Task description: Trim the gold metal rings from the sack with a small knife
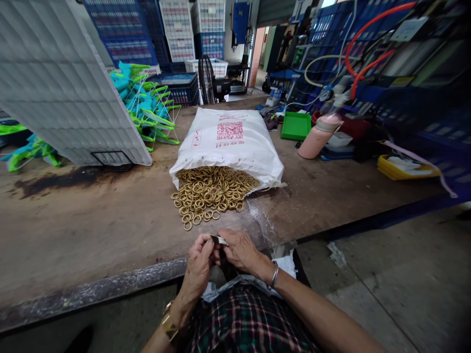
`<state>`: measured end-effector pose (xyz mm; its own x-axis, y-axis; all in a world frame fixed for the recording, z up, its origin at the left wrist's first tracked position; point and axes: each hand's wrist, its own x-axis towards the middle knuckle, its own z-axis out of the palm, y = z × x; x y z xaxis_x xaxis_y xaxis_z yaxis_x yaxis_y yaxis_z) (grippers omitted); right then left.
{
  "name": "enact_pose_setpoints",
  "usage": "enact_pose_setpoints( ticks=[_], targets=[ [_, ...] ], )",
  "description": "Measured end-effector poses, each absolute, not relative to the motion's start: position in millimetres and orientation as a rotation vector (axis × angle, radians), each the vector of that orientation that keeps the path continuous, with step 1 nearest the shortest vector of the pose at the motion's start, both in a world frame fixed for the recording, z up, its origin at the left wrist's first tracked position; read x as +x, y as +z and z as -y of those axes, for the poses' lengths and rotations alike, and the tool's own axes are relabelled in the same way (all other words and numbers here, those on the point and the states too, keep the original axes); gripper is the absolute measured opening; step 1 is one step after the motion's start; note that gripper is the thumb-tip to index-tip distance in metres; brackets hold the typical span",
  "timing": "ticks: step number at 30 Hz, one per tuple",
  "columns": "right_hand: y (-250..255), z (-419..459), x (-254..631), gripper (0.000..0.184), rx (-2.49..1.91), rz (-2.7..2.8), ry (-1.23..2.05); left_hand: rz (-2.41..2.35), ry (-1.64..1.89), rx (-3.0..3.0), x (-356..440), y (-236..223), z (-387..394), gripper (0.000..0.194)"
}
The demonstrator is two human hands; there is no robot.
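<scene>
My left hand (pixel 198 262) and my right hand (pixel 239 250) meet at the near edge of the worn workbench (pixel 91 230), fingers pinched together on a small dark and white piece (pixel 220 240) that I cannot make out. Just beyond them lies a heap of brass-coloured rings (pixel 209 191) spilling from the open mouth of a white sack (pixel 231 142) with red print. A loose ring lies nearest my hands. My left wrist wears a gold watch, my right wrist a silver bangle.
A grey ribbed panel (pixel 62 78) leans at the left over teal and green plastic parts (pixel 150 105). A pink bottle (pixel 318 137), green tray (pixel 295 126) and yellow tray (pixel 403 169) sit at the right. Stacked crates and a fan (pixel 208 78) stand behind.
</scene>
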<state>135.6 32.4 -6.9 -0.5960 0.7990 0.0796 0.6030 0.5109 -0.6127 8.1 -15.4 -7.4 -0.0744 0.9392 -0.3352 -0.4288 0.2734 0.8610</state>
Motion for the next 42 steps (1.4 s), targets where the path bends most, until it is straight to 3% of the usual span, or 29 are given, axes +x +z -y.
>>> enact_pose_setpoints(
  ticks=[13, 24, 42],
  targets=[
    [3.8, -35.6, 126.4, 0.023, -1.422, 2.627, 0.694, -1.203, 1.297, 0.686, 1.7, -22.3, 19.9, 0.028],
    [4.7, -37.5, 102.2, 0.027, -1.552, 2.575, 0.564, -1.102, 1.362, 0.525, -6.2, -3.0, 14.2, 0.031],
    [-12.4, -78.1, 107.2, 0.026, -1.586, 2.511, 0.372, -0.877, 1.304, 0.225, -8.1, -1.0, 16.0, 0.016]
  ],
)
